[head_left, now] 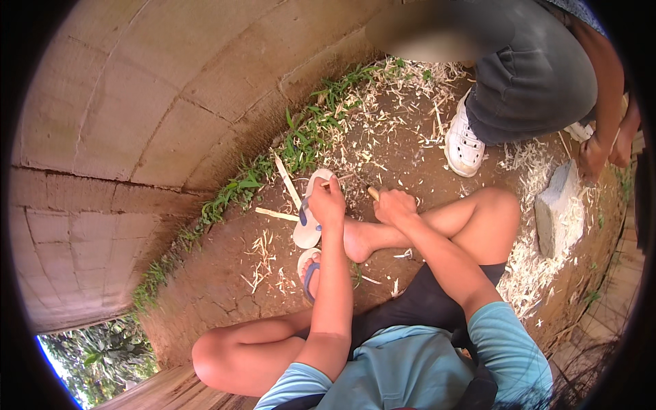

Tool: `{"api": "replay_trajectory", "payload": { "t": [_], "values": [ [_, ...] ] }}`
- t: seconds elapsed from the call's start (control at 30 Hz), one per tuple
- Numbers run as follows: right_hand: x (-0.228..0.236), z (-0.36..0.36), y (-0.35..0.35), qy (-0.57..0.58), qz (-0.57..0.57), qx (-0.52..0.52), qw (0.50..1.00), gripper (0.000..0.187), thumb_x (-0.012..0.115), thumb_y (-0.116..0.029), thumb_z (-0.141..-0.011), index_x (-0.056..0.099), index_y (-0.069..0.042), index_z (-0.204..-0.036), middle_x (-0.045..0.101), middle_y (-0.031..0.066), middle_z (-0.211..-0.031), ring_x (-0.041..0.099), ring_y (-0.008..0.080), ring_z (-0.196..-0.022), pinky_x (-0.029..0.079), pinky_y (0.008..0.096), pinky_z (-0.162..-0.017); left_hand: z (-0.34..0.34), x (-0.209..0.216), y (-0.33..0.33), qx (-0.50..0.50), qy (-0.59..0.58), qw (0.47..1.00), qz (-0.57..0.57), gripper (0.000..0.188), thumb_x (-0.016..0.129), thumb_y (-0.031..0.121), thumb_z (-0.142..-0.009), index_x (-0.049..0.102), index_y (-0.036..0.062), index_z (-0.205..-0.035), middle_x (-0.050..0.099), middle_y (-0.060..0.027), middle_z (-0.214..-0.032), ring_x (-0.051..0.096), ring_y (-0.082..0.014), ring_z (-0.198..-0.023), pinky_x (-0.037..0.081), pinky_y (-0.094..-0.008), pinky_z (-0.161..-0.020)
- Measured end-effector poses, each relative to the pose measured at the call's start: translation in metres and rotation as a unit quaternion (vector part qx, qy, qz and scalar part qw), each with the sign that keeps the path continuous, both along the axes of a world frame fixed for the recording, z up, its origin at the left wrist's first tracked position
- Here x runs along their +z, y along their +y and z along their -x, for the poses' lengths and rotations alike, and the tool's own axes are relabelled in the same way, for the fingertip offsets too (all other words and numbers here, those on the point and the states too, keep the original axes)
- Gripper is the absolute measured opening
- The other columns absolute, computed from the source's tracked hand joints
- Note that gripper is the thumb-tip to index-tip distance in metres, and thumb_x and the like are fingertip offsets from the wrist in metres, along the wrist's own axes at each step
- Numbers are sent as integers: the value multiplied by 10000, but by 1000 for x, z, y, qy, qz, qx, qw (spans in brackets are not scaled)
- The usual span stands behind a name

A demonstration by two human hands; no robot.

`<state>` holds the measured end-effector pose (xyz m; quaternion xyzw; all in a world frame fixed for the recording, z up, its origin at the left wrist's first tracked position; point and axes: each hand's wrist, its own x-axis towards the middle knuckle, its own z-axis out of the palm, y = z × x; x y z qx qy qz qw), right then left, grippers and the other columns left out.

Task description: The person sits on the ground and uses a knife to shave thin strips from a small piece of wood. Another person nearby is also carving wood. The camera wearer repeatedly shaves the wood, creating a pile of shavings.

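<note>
My left hand (328, 203) is closed, its fingertips pinching a thin pale wood stick (342, 178) above a loose beige flip-flop (307, 236). To its right, my right hand (396, 206) is wrapped around a short tan wooden piece, like a handle (373, 193); the rest of it is hidden by my fist. The two hands are apart. Just left of the flip-flop lie two pale wood strips, one long (288, 180) and one shorter (276, 214). My bare foot (357, 240) rests on the dirt between my forearms.
Wood shavings (372, 147) litter the dirt ground. A block wall (157, 102) with weeds along its base rises at the left. At the upper right another person crouches, with a white clog (466, 140) and hands (596, 156) near a grey concrete block (557, 208).
</note>
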<state>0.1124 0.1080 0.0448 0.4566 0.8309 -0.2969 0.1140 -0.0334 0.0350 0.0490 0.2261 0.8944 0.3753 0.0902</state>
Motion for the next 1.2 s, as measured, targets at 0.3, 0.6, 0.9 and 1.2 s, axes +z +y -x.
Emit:
{"api": "replay_trajectory", "payload": {
  "t": [0.3,0.6,0.9,1.2],
  "values": [
    [25,8,0,20,13,-31,999,371,549,-354,-882,689,-17,-951,685,228,-891,671,394,-845,534,482,-754,-1,3,0,9,20,1000,-15,290,658,308,-864,606,32,-793,670,-142,-695,657,-345,-680,490,-423,-637],
    [-12,-5,-7,-7,46,18,999,382,598,-325,-830,638,-16,-1051,686,208,-939,676,368,-878,542,468,-758,24,-31,-4,10,-124,975,-186,151,543,139,-949,537,-10,-968,628,-130,-861,621,-178,-724,572,-270,-491],
    [11,-12,-6,4,71,-6,997,388,558,-336,-883,644,-45,-1125,677,198,-1045,664,363,-960,527,476,-807,16,4,2,-24,-60,989,-131,191,586,162,-902,618,-23,-870,642,-129,-686,640,-227,-584,501,-341,-507],
    [13,-15,-12,10,73,-10,997,387,524,-326,-895,676,-37,-1102,675,202,-1075,653,363,-1013,525,467,-843,18,-8,-1,-19,0,998,-68,196,644,198,-845,680,6,-862,678,-187,-755,650,-372,-705,492,-463,-649]
  ]
}}
